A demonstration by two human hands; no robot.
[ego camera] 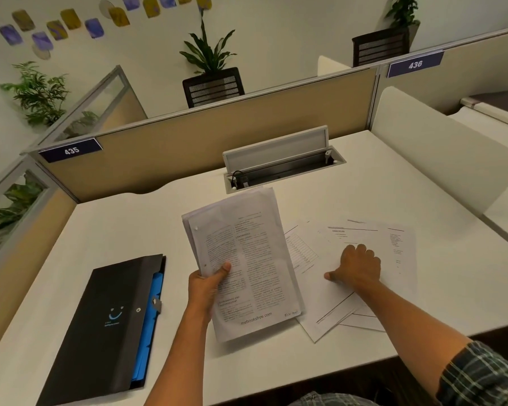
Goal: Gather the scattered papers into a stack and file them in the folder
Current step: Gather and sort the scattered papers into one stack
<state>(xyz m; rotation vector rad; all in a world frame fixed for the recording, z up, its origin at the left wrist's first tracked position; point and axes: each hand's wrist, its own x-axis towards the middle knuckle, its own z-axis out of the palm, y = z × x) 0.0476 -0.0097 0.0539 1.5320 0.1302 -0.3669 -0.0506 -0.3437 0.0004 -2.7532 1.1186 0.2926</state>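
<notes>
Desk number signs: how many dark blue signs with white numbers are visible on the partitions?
2. The dark blue sign reading 435 sits on the left partition corner; the dark blue sign reading 436 is on the upper right partition. Others may lie outside the view.

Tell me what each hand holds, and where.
Left hand grips the stack of papers at its lower left edge. Right hand holds nothing; it presses on the loose sheets.

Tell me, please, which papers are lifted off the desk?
The printed stack gripped in the left hand; the loose sheets lie flat on the desk under the right hand.
</notes>
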